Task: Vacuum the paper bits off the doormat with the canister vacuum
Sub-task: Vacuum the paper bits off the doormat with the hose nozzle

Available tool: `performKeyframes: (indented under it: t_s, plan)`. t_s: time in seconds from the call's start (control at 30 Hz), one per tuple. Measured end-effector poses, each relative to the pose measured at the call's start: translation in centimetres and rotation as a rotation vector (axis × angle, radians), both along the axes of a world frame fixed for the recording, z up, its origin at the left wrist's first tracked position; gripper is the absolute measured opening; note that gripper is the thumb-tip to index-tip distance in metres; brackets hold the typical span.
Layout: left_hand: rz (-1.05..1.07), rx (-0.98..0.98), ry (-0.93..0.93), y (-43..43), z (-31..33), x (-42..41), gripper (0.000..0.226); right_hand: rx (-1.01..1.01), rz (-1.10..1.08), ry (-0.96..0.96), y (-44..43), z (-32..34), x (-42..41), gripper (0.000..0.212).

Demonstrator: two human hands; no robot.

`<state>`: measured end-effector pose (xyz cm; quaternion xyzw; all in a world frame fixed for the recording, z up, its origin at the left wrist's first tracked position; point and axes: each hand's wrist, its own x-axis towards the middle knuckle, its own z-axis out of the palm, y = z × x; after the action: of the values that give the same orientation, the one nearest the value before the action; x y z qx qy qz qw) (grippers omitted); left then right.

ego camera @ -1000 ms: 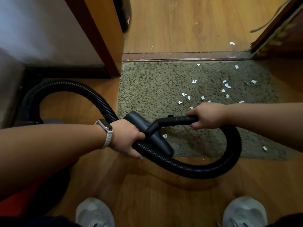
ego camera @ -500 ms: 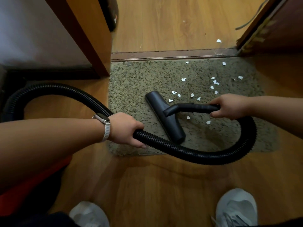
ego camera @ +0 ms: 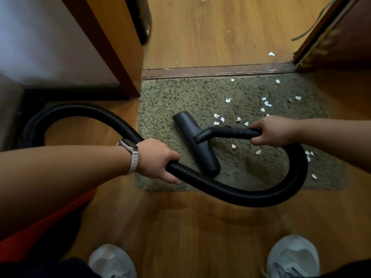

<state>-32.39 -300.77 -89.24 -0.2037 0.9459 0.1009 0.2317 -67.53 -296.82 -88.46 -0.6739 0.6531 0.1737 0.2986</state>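
Observation:
A shaggy olive doormat (ego camera: 180,97) lies before a wooden threshold. White paper bits (ego camera: 267,104) are scattered over its right half. The black floor nozzle (ego camera: 192,137) rests flat on the mat's middle, angled diagonally. My right hand (ego camera: 275,131) grips the black curved handle tube (ego camera: 226,132) joined to the nozzle. My left hand (ego camera: 158,159), with a watch on its wrist, holds the black ribbed hose (ego camera: 230,189), which loops from the handle round the mat's near edge and off to the left.
A wooden door frame post (ego camera: 120,47) stands at the mat's far left corner. A door edge (ego camera: 321,43) is at the far right. One paper bit (ego camera: 271,54) lies beyond the threshold (ego camera: 210,72). Something red (ego camera: 50,221) sits lower left. My grey shoes (ego camera: 295,257) stand on laminate floor.
The nozzle has moved from the mat's near left part out towards its middle and lies flat there. My right hand has shifted right with the handle; the left still holds the hose.

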Motion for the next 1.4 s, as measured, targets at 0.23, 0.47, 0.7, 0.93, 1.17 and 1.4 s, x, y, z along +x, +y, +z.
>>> performKeyframes:
  t_s: [0.23, 0.47, 0.7, 0.93, 1.17, 1.4]
  plan:
    - [-0.029, 0.044, -0.053, 1.1, 1.1, 0.9, 0.050, 0.046, 0.147, -0.048, 0.1, -1.1, 4.8, 0.014]
    - [0.041, 0.027, 0.033, 0.6, 1.6, 0.4, 0.061, 0.065, 0.053, 0.004, 0.3, -0.1, 1.7, 0.014]
    - [0.142, 0.060, 0.028, 1.9, 4.9, 0.2, 0.064, 0.073, -0.103, -0.023, 0.4, 1.6, -0.9, 0.017]
    - [0.089, 0.031, -0.108, -0.2, 2.6, -5.3, 0.054, -0.041, -0.049, 0.046, 0.5, 1.0, -2.3, 0.014]
    - [0.034, 0.035, -0.116, -2.6, 2.5, -8.9, 0.052, -0.047, -0.065, 0.063, 1.0, 1.0, -2.9, 0.009]
    - [0.102, -0.004, -0.017, -2.9, 7.1, -8.9, 0.060, 0.006, -0.074, 0.118, -0.3, 2.4, -3.0, 0.011]
